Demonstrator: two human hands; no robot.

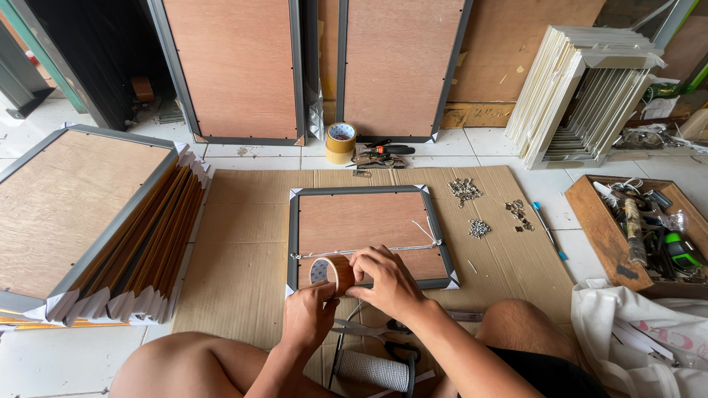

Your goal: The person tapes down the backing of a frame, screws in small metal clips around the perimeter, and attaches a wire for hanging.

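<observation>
Over frame back (369, 221), L hand (308, 315) & R hand (387, 282) together, gripping tape roll (332, 270).

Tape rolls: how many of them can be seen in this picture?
3. One brown tape roll is held in both hands, left hand and right hand, over the framed board. Two stacked rolls stand on the floor by the leaning panels. Others may be hidden.

Framing workshop: stacked picture frames (110, 243), toolbox (634, 228), hanging hardware (479, 228)
</observation>
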